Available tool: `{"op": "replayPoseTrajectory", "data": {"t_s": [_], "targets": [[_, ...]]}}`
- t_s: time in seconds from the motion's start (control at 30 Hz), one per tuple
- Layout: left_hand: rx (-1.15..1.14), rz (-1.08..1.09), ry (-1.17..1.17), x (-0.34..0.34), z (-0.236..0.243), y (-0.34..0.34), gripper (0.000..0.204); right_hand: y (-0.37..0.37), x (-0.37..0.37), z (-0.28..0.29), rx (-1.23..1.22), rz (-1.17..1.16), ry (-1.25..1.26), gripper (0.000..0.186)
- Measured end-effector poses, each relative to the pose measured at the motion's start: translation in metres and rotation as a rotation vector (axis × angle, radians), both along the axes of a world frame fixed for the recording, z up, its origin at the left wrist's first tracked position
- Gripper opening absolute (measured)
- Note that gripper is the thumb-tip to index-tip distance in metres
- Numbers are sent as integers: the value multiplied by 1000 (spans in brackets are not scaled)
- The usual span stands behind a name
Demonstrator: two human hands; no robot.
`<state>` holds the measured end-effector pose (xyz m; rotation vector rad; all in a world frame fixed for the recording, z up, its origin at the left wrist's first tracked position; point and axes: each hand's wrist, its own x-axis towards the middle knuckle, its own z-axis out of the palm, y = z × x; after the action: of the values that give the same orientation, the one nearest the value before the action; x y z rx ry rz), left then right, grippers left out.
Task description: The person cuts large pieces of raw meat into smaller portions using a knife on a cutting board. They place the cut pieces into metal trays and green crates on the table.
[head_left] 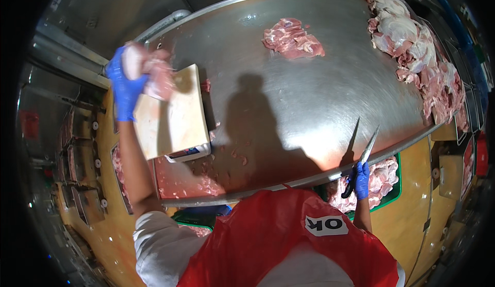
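Observation:
My left hand (126, 91), in a blue glove, is closed round a piece of raw meat (161, 78) held over the left part of a pale cutting board (180, 114). Motion smears both meat and fingers. At the near edge of the steel table (330, 96), my right hand (361, 181), gloved in blue too, grips a knife (370, 145) with its blade pointing up and away. Part of the handle is hidden by the fingers. One flat cut of meat (293, 39) lies at the far middle of the table.
Large cuts of meat (407, 39) are heaped along the table's right side. Below the near edge stand a green crate of meat (394, 189) and another green crate (193, 217). Scraps (198, 184) litter the near left corner. A metal pipe (167, 21) runs by the far left edge.

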<state>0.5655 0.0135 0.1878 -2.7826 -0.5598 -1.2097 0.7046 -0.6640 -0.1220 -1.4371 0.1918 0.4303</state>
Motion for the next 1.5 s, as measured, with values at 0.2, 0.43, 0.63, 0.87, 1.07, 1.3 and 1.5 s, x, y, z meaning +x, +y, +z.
{"op": "replayPoseTrajectory", "data": {"t_s": [0.2,0.43,0.63,0.87,1.07,1.3,1.5], "targets": [[-177,35,-69,101,-42,-3,54,43,22,-16,30,9,9,13],[-290,-491,435,354,-285,-174,74,84,34,17,-60,194,-28,20],[-411,-209,999,437,-259,-233,90,-17,-18,10,-225,-80,-54,15],[-218,-282,823,346,-285,-247,61,-46,4,1,-174,-164,-57,17],[-756,-345,-21,183,-334,-242,44,46,106,-19,165,-10,-34,11],[-1880,-266,129,140,-329,-208,50,166,144,-22,437,372,229,23],[-1979,-446,635,131,-316,-271,51,160,87,-16,459,435,238,19]]}}
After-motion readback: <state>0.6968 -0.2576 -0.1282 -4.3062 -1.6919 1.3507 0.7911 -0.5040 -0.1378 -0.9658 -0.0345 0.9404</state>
